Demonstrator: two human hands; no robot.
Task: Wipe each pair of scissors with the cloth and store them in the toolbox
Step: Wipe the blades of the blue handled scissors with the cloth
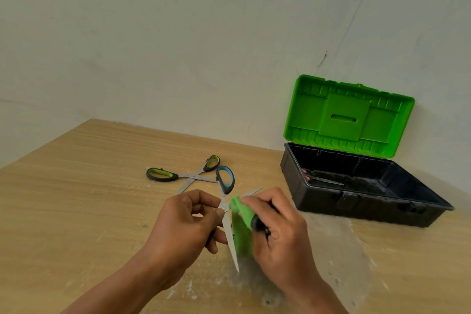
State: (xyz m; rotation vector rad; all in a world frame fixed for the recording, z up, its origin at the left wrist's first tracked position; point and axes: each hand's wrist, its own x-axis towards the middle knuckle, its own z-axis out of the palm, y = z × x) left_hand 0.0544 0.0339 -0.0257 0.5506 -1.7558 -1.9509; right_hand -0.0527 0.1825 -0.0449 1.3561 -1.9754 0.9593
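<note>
My left hand [182, 224] grips the blue-handled scissors [225, 181] near the pivot, blades spread wide open. One blade points down toward me, the other points right. My right hand [276, 227] holds a green cloth [242, 232] bunched around the right-pointing blade, close to the pivot. A second pair, green-handled scissors [163, 174], lies open on the wooden table [76, 199] behind my hands. The toolbox [331, 201] stands at the right with its green lid [346, 120] raised. Inside it lies a pair of red-handled scissors [323, 180].
A pale wall rises right behind the table and the toolbox. The tabletop has a grey scuffed patch [336, 257] under and to the right of my hands. The table's left edge runs diagonally at the far left.
</note>
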